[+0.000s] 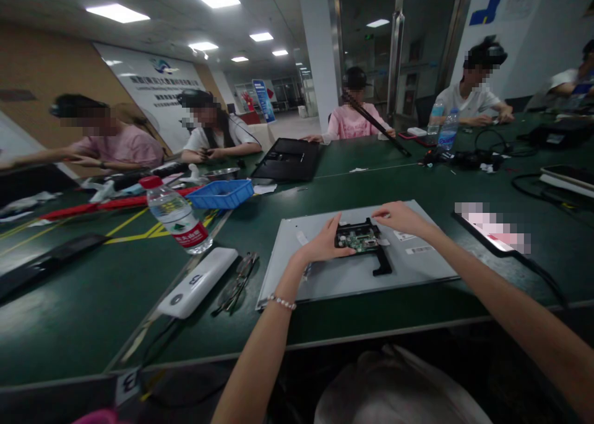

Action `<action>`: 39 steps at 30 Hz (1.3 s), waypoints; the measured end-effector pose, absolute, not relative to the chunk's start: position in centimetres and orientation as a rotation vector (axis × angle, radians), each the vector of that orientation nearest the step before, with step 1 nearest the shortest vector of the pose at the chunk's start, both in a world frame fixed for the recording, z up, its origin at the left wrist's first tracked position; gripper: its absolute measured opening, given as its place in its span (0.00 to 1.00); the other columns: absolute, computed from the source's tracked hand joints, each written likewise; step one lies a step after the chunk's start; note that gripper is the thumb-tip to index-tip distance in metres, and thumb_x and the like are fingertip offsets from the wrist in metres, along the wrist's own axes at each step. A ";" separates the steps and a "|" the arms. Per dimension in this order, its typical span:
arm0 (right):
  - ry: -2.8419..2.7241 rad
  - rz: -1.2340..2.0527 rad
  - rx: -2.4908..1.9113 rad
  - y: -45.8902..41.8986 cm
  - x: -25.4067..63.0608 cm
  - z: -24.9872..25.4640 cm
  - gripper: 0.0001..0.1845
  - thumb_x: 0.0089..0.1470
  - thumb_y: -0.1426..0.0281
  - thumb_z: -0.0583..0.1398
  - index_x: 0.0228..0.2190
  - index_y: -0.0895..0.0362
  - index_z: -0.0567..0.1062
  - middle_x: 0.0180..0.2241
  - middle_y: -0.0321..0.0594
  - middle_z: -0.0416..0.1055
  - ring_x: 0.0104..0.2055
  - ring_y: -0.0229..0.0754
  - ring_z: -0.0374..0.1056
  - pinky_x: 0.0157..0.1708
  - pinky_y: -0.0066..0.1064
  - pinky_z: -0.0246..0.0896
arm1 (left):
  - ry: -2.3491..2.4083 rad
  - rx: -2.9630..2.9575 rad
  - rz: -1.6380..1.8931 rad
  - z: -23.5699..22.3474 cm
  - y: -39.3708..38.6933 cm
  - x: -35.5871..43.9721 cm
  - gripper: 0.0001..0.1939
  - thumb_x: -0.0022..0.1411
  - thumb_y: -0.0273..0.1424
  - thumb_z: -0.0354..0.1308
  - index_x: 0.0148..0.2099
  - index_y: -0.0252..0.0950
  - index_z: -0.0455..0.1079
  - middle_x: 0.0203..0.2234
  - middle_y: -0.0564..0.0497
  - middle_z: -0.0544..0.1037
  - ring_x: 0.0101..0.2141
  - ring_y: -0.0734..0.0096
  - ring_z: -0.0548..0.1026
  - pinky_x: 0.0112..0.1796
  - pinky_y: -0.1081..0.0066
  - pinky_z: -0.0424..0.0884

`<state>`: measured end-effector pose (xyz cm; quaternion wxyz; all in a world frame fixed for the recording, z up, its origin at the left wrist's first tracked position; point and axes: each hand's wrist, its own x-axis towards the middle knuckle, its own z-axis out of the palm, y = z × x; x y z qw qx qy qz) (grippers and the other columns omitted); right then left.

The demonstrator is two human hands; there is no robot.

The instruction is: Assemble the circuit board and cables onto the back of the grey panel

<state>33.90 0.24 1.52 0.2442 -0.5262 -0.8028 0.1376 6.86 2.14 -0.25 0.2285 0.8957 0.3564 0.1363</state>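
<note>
Green is catching my eye first: a circuit board [359,241] is sitting in a black frame [384,264], and both are lying on a pale metal panel [283,275] near the middle of the table [116,300]. The left hand [322,241] is touching the board's left end, thumb spread well away from the fingers; whether it's gripping, I can't tell. Over on the right, the right hand [400,218] is bending its fingers at the frame's far right corner, and a pinch I can't confirm either.

Now the containers! Left of the panel, a clear bottle [179,216] is standing under its red cap [151,182]; how full, I can't judge. Just beyond, a blue tray [225,199] is sitting with its contents too indistinct to name. Behind that, a metal bowl [221,175] is hiding its inside from me. Far right, a blue-labelled bottle [448,133] is standing near a co-worker [477,96].
</note>
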 end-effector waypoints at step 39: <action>-1.931 0.818 -1.686 -2.4 36.7 -0.5 0.09 0.49 0.69 0.59 0.33 0.59 0.77 0.33 0.43 0.76 0.32 0.40 0.71 0.32 0.28 0.63 | 0.689 2.830 0.463 2.2 -2.3 11.3 0.21 0.63 0.33 0.52 0.58 0.41 0.61 0.56 0.45 0.63 0.57 0.58 0.60 0.57 0.55 0.57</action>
